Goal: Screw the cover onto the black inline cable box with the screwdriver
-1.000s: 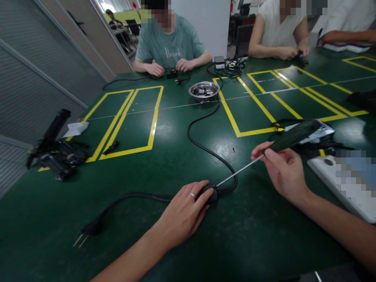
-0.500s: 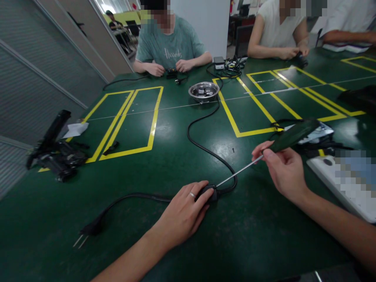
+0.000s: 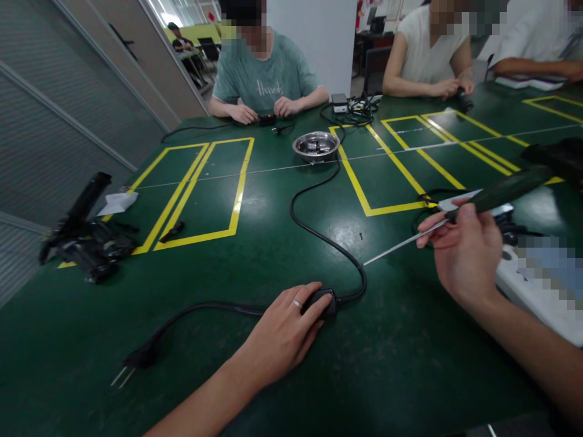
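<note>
Black box: small inline case on the cord, under the left hand; its far end shows past the fingertips.
Left hand: closed over the box, a ring on one finger, steadying it against the table.
Right hand: gripping the screwdriver where handle meets shaft, dark handle pointing up and away to the right.
Screwdriver tip: beside the bend of the cord, apart from the box; contact with the table cannot be told.
Cord: black, running from the box in a curve toward the bowl; on the other side it ends in a two-pin plug.
Table: dark green, glossy, marked with yellow tape in rectangles.
Room: grey partition at left; a person in a green shirt and a person in a white top seated opposite, hands on small dark items.
Screw: small, dark, lying loose beyond the screwdriver tip.
Bowl: metal, holding small parts.
Left side: jumbled black items, white paper.
Right side: white tray-like object, partly hidden by the right hand and forearm.
</note>
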Demonstrator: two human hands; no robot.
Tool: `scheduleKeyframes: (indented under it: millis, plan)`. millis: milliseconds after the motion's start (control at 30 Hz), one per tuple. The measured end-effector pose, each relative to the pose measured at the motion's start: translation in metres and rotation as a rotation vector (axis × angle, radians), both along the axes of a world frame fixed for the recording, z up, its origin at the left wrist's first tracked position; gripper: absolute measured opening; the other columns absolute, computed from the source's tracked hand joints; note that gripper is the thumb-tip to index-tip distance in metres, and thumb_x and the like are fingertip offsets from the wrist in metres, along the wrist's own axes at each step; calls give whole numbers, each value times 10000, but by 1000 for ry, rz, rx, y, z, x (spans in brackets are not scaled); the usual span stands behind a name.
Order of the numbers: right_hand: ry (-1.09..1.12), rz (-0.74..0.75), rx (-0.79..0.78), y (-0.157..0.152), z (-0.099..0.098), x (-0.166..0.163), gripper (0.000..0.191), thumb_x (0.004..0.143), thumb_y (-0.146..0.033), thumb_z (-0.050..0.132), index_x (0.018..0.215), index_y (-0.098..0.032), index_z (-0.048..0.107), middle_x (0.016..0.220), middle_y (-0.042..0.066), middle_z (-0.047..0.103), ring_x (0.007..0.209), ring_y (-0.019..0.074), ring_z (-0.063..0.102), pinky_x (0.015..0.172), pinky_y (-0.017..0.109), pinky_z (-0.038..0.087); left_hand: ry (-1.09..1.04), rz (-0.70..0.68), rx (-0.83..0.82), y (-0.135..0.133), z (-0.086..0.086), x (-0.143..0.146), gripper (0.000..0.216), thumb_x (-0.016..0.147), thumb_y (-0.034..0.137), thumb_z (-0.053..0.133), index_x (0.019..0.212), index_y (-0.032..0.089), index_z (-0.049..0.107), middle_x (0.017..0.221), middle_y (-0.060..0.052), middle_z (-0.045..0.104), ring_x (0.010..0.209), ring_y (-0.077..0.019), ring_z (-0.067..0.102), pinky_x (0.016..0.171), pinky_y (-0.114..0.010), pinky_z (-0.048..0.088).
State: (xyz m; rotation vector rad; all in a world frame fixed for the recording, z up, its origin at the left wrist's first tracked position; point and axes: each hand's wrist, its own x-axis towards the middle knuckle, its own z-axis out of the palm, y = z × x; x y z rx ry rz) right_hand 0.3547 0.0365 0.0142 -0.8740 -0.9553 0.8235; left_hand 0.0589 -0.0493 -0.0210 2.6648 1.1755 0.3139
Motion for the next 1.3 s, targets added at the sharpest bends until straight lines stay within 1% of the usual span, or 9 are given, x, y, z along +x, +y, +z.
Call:
scheduleKeyframes:
  millis: [67,167,400,600,700,800,1033,1133,1300]
  plan:
    - [-55,-109,79,8,-1,7,92,949,-310,513,1028,-265,524,665,-23,674,556,166,650,497,302,537,1,-1,6,1,1,-2,438,955,200,483,1390,203,437,1407,-142,460,1238,-278,504,1023,-479,482]
    - [-120,-163,91,17,-9,13,131,943,-334,533,1060,-280,507,734,-22,694,637,178,692,592,342,580,-12,-8,1,2,2,-8,452,955,256,509,1394,197,423,1409,-143,465,1248,-275,502,1035,-476,476]
    - [-173,-104,43,24,-30,15,188,921,-383,570,1065,-277,512,788,-1,717,626,175,693,612,346,579,-83,45,-54,4,11,-34,515,914,340,588,1379,207,410,1421,-135,457,1266,-279,491,1046,-498,458]
    - [-89,-80,38,19,-20,11,160,928,-367,556,1047,-267,517,760,-4,713,652,196,707,636,371,581,-281,64,-309,8,11,-38,337,920,240,584,1249,240,515,1337,-95,508,1202,-212,548,1005,-406,499]
    - [-13,12,13,8,-12,2,114,942,-354,524,1023,-274,532,766,-1,719,632,185,697,634,359,569,-350,86,-318,8,7,-33,293,931,229,572,1221,234,532,1322,-92,523,1189,-197,561,984,-383,512]
    - [84,185,-61,-6,-8,-11,135,965,-368,460,1022,-274,539,800,11,732,653,180,698,657,356,557,-358,96,-297,9,8,-33,313,941,254,560,1251,228,530,1332,-102,535,1190,-209,569,978,-387,518]
    - [226,539,-305,-37,-13,-43,185,974,-418,416,1033,-274,516,911,36,743,771,200,715,753,410,561,-489,232,-249,20,7,-47,244,1003,220,409,1137,204,613,1224,-96,593,1141,-210,574,969,-382,495]
    - [237,612,-309,-43,-17,-49,192,987,-403,386,1050,-266,505,927,55,743,784,207,716,773,425,555,-513,242,-282,21,4,-46,231,1002,221,418,1104,204,625,1193,-88,596,1115,-200,576,955,-374,492]
    - [228,635,-277,-46,-19,-49,187,993,-397,372,1065,-270,489,945,59,739,798,210,716,777,435,554,-529,206,-286,18,6,-42,224,994,249,442,1077,195,643,1163,-98,611,1078,-211,587,926,-385,506]
